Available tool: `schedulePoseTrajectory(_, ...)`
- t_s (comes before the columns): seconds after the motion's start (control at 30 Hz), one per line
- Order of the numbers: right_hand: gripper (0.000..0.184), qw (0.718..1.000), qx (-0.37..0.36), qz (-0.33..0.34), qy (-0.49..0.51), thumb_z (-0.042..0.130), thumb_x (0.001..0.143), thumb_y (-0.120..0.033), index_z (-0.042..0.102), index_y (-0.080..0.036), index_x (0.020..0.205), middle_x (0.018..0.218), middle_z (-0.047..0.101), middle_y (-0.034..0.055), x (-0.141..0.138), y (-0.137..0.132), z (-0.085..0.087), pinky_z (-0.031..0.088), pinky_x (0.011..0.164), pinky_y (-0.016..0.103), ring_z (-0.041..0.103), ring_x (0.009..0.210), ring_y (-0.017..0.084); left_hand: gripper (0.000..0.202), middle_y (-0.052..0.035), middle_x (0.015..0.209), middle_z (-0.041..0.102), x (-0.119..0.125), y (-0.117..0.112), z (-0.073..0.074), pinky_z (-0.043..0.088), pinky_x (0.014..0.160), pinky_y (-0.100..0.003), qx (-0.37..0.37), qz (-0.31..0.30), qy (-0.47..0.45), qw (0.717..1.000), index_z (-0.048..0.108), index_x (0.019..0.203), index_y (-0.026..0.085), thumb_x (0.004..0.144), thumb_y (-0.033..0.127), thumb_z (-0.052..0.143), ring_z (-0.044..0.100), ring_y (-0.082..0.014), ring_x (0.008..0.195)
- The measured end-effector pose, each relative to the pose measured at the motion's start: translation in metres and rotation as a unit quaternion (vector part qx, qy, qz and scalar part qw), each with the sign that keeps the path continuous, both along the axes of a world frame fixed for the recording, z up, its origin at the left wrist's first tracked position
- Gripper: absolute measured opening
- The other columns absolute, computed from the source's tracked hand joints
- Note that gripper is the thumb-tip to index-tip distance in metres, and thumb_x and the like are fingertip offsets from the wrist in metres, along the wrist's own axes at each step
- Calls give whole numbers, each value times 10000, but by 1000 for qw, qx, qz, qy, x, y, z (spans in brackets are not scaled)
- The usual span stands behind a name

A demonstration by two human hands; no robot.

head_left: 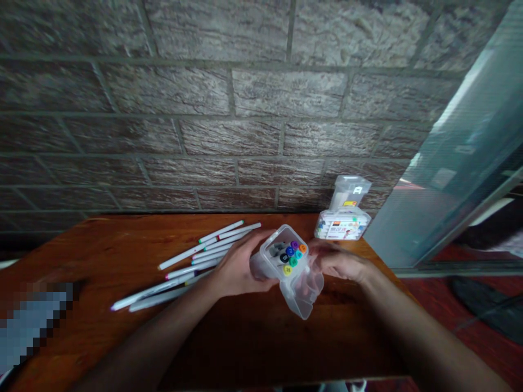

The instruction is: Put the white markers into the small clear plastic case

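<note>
A clear plastic marker case (261,265) is tilted with its opening toward me, its hinged lid (300,296) hanging open. Inside, several markers (293,251) show round coloured ends: purple, orange, blue, black, teal, green and yellow. My left hand (241,264) is wrapped round the case from the left. At the opening's right side is my right hand (337,260), its fingers bent close to the case and partly hidden behind the lid; what they hold, if anything, I cannot make out. Several white markers (183,253) with coloured tips lie loose beside my left hand.
A second clear case (343,224) with a printed label and markers inside stands at the back right, its lid (352,190) raised. A brick wall (204,130) rises behind the wooden table (253,348). A pixelated patch (32,326) covers something at left.
</note>
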State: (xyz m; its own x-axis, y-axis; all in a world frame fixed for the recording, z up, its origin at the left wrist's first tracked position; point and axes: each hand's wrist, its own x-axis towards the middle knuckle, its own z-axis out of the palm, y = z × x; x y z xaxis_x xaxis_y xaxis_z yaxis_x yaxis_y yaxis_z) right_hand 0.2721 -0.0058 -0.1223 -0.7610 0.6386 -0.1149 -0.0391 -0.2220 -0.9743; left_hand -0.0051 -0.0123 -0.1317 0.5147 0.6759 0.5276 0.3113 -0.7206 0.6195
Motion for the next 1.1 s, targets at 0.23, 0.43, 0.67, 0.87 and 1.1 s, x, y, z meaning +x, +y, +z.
schedulePoseTrajectory(0.23, 300, 998, -39, 25, 39, 556, 514, -153, 760, -109, 729, 605, 778, 89, -1, -2, -3, 497, 405, 205, 679, 445, 181, 915, -92, 1413, 705, 4, -10, -4, 531, 1143, -566, -145, -96, -56, 983, 549, 1464, 318, 651, 347, 968, 691, -380, 1272)
schedulePoseTrajectory(0.43, 293, 997, -61, 5, 55, 598, 521, -138, 771, -107, 756, 643, 792, 82, 6, 2, -1, 459, 383, 191, 620, 402, 141, 918, -132, 1423, 681, 6, -12, -1, 510, 1140, -504, -211, -145, -107, 961, 560, 1436, 225, 645, 363, 1006, 659, -382, 1310)
schedulePoseTrajectory(0.67, 339, 989, -62, -89, 97, 749, 690, -281, 815, -72, 948, 692, 790, 81, 26, 13, 12, 449, 379, 182, 599, 432, 116, 872, -110, 1304, 720, 3, -10, 3, 545, 1024, -431, -173, -78, -93, 977, 547, 1406, 209, 674, 416, 974, 701, -343, 1172)
schedulePoseTrajectory(0.87, 391, 977, -68, -163, 123, 767, 861, -413, 803, -108, 1102, 722, 782, 73, 25, 14, 18, 577, 552, 199, 728, 618, 155, 854, -105, 1406, 671, -1, -7, 1, 504, 1088, -430, -117, 13, -85, 989, 483, 1442, 239, 742, 456, 923, 658, -329, 1273)
schedulePoseTrajectory(1.1, 358, 964, -55, -221, 136, 714, 925, -353, 753, -129, 1201, 918, 825, 103, 10, 11, 18, 655, 666, 275, 762, 728, 178, 769, -77, 1356, 696, 1, -7, 1, 534, 1044, -408, -101, 105, -54, 988, 465, 1403, 248, 765, 382, 873, 675, -309, 1232)
